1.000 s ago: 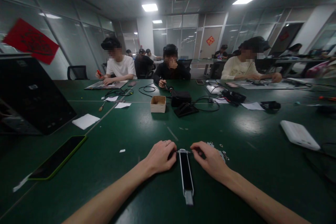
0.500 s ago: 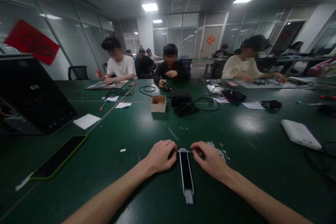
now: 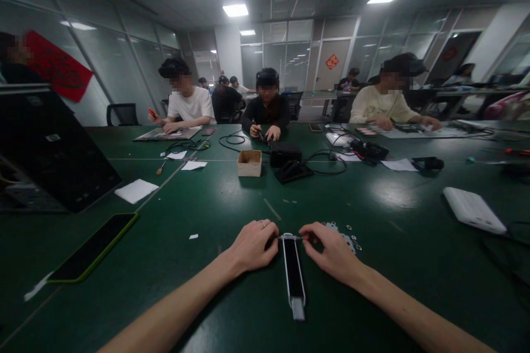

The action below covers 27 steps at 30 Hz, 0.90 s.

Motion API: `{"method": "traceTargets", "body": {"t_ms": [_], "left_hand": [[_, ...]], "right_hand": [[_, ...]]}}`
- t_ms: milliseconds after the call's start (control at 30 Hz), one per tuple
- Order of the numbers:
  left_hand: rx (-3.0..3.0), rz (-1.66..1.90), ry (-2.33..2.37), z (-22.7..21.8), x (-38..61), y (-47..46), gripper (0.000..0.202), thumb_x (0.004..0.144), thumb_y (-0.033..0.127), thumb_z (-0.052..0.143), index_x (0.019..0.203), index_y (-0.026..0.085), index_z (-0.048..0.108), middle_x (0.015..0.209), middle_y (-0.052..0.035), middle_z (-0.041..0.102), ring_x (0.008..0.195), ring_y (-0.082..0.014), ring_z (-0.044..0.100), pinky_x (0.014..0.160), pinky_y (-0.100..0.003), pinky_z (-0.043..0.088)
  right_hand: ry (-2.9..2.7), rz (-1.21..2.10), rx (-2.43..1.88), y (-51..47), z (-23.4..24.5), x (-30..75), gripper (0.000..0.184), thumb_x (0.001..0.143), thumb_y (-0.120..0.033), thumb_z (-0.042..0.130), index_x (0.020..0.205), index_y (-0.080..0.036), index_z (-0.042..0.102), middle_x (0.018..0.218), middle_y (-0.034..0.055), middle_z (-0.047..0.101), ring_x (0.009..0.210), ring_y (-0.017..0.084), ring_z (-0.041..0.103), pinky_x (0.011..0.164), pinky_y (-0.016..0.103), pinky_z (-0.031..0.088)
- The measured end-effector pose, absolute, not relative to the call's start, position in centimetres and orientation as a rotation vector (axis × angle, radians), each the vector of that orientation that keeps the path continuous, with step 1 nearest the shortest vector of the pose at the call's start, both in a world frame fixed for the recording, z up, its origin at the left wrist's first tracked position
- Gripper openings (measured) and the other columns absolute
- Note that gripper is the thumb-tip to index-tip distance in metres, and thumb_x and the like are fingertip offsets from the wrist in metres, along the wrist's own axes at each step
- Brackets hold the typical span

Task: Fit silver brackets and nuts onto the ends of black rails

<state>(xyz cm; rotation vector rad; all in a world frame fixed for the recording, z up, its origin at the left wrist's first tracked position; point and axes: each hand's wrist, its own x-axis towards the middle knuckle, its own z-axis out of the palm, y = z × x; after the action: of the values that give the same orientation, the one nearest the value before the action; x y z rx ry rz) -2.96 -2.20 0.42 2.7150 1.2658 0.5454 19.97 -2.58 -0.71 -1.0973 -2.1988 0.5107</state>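
Left hand (image 3: pixel 253 245) and right hand (image 3: pixel 331 251), fingertips pinched shut, grip opposite sides of the far end of a narrow black strip (image 3: pixel 293 276) lying flat on the green table (image 3: pixel 199 287). Even pressure from both sides should keep it straight, clear of the loose washers (image 3: pixel 351 238) beside it.

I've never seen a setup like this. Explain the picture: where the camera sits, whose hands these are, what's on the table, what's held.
The camera is worn on a person's head, so the two bare arms are their own. The left hand and right hand touch the far end of a long black strip lying on the green table. Small metal rings lie beside the right hand, a green-cased phone farther left. Other people work opposite.
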Motion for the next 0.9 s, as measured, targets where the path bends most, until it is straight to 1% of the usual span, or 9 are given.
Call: {"method": "traceTargets", "body": {"t_ms": [300, 533, 700, 900], "left_hand": [[2.716, 0.532, 1.275, 0.43, -3.02, -2.24, 0.006, 0.084, 0.018, 0.048, 0.087, 0.018, 0.053, 0.082, -0.0024, 0.059, 0.072, -0.0165, 0.055, 0.066, -0.027, 0.041], [2.743, 0.538, 1.266, 0.15, -3.04, -2.15, 0.006, 0.083, 0.018, 0.048, 0.088, 0.018, 0.053, 0.082, -0.0023, 0.059, 0.074, -0.0171, 0.056, 0.068, -0.028, 0.041], [2.731, 0.537, 1.264, 0.3, -3.02, -2.11, 0.007, 0.082, 0.016, 0.047, 0.087, 0.018, 0.052, 0.082, -0.0022, 0.058, 0.073, -0.0166, 0.055, 0.067, -0.027, 0.041], [2.721, 0.521, 1.273, 0.24, -3.05, -2.11, 0.007, 0.083, 0.017, 0.047, 0.088, 0.018, 0.052, 0.083, -0.0021, 0.059, 0.073, -0.0165, 0.055, 0.067, -0.027, 0.042]], "right_hand": [[-2.228, 0.499, -1.131, -2.67, -0.87, 19.98, 0.018, 0.089, -0.021, 0.05, 0.101, -0.019, 0.063, 0.093, 0.0061, 0.064, 0.082, 0.019, 0.061, 0.073, 0.034, 0.052], [-2.235, 0.452, -1.056, -2.6, -0.96, 19.92, 0.019, 0.09, -0.02, 0.045, 0.098, -0.019, 0.063, 0.094, 0.007, 0.064, 0.085, 0.019, 0.061, 0.076, 0.035, 0.052], [-2.224, 0.443, -1.072, -2.39, -1.25, 20.15, 0.02, 0.089, -0.02, 0.047, 0.101, -0.019, 0.062, 0.097, 0.0073, 0.065, 0.09, 0.02, 0.062, 0.079, 0.036, 0.053], [-2.234, 0.525, -1.096, -2.13, -1.58, 20.56, 0.021, 0.091, -0.023, 0.047, 0.106, -0.022, 0.063, 0.101, 0.0056, 0.066, 0.092, 0.019, 0.063, 0.082, 0.034, 0.053]]}}
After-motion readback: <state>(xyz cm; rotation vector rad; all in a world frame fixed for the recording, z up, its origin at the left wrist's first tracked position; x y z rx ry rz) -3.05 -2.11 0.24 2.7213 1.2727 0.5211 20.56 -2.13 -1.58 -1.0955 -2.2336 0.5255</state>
